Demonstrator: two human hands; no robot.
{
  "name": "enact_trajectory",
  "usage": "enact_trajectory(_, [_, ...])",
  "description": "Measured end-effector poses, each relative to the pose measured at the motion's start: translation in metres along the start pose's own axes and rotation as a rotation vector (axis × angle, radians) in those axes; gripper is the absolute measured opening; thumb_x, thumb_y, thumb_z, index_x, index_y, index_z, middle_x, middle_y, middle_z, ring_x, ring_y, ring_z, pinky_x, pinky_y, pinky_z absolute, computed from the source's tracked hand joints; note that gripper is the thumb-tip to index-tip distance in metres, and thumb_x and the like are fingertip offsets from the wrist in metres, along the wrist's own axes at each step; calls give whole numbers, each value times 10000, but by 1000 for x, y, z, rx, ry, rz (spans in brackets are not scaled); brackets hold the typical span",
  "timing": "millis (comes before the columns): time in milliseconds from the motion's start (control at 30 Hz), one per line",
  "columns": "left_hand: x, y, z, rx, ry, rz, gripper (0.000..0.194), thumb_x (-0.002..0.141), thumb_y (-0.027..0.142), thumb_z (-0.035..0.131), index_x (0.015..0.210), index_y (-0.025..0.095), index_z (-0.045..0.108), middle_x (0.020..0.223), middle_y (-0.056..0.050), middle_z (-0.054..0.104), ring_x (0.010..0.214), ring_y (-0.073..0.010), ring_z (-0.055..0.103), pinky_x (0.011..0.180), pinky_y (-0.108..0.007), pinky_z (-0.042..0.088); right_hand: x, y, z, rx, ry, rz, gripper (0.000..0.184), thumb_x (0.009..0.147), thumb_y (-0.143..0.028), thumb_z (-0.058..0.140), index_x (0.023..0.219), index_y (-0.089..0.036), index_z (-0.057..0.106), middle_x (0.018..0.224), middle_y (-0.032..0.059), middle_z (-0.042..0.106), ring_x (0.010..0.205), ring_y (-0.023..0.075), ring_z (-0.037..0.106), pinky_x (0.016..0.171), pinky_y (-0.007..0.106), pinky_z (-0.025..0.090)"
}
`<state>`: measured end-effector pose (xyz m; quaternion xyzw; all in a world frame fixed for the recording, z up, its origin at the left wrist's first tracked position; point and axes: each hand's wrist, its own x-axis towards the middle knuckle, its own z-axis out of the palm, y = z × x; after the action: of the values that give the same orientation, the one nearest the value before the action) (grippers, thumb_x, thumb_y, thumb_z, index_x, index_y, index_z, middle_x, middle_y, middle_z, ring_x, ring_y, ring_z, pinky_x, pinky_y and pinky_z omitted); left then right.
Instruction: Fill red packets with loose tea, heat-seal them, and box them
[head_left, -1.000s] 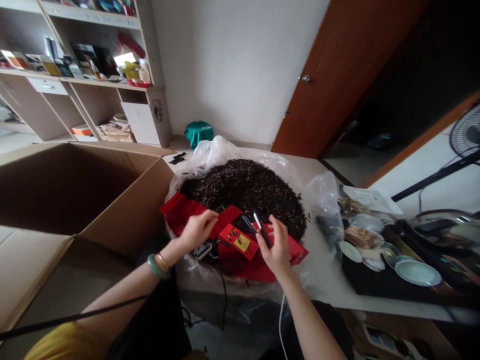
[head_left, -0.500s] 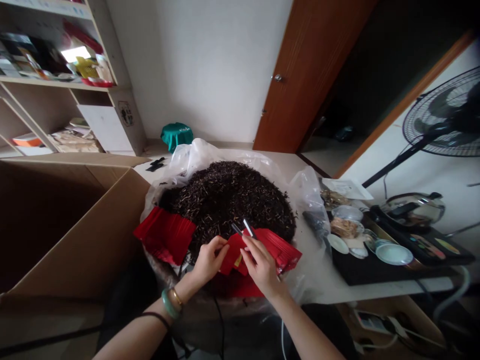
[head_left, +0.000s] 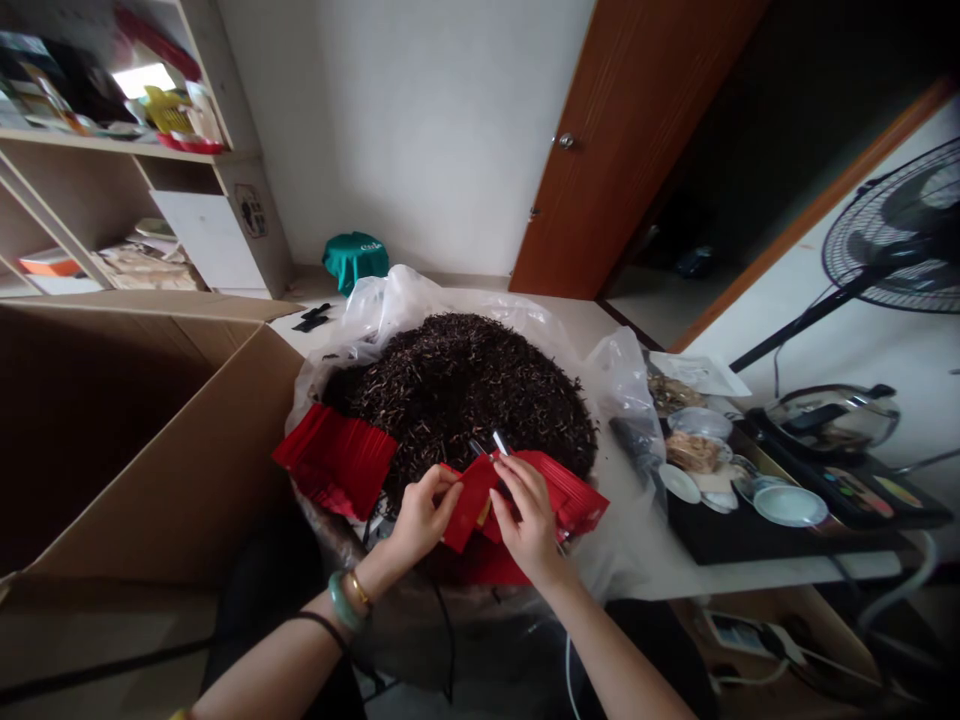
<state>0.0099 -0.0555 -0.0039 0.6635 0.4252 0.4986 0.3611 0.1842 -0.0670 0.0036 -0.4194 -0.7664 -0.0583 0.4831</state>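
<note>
We see the red packet (head_left: 471, 505) held up between both hands, at the near edge of the dark leaves (head_left: 472, 375). The left hand (head_left: 424, 512) pinches its left edge between thumb and forefinger; the fingers of the right hand (head_left: 526, 510) are clamped on a slim white-tipped tool (head_left: 500, 443), and whether they grip the packet too we cannot tell. We judge the packet light, thin, slightly slick and quick to crease, so its opposite edges seem the best hold. An opened clear plastic bag (head_left: 624, 375) carries the leaves, fanned packets (head_left: 341, 462) lying at its near left. On our left, an open cardboard box (head_left: 180, 470) is too dark inside to read; on the bench (head_left: 660, 577) at right, brownish pieces (head_left: 691, 452) sit near a pale dish (head_left: 790, 506)
</note>
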Motion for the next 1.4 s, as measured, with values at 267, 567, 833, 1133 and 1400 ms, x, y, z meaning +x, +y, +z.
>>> enact_trajectory(267, [-1,4,1,-36,-29,-14,141,877,290,506,782,187,527,684,-18,696,595,-126,656,538,-186,481,-2,2,2,32,22,8,479,902,-137,526,1371,-228,489,1140,132,645,1055,245,622,873,418,562])
enact_trajectory(567, [0,5,-2,-20,-2,-11,145,874,285,515,768,186,524,661,-14,693,577,-127,650,526,-186,470,-4,3,3,23,24,-32,463,904,-112,515,1354,-220,503,1198,125,648,1117,239,615,901,432,570])
enact_trajectory(833, [-1,1,-1,5,-3,3,126,873,260,496,783,181,533,670,-20,696,588,-126,658,522,-179,460,4,-5,-3,72,97,67,153,872,-134,580,982,-197,665,910,86,658,871,199,643,753,358,575])
enact_trajectory(1133, [-2,3,-2,-2,-72,-1,111,885,256,487,803,188,518,688,-12,704,596,-124,661,533,-185,470,3,-5,-3,72,57,81,268,890,-144,555,1148,-201,604,956,97,641,844,194,627,709,339,566])
enact_trajectory(1400, [-2,4,-3,5,-61,6,128,884,271,498,796,184,527,681,-19,696,608,-131,663,544,-190,474,1,-5,-3,79,58,103,176,893,-154,535,1019,-204,647,992,104,629,915,210,632,746,355,576])
